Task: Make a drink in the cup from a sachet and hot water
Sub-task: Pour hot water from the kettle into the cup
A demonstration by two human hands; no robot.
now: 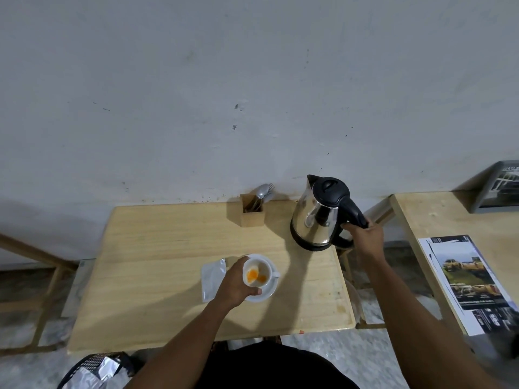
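Observation:
A white cup [262, 272] with orange powder inside stands on a white saucer [266, 293] near the middle of the wooden table [157, 276]. My left hand [237, 284] wraps around the cup's left side. A silver sachet [212, 277] lies flat just left of the saucer. At the table's back right stands a steel kettle [317, 217] with a black lid and handle, tilted slightly. My right hand [363, 234] grips the lower end of its handle.
A wooden holder [252, 214] with spoons and forks stands by the wall, left of the kettle. A second table [438, 217] with printed sheets [466, 282] is on the right. A dark basket with foil wrappers [92, 369] sits on the floor, lower left.

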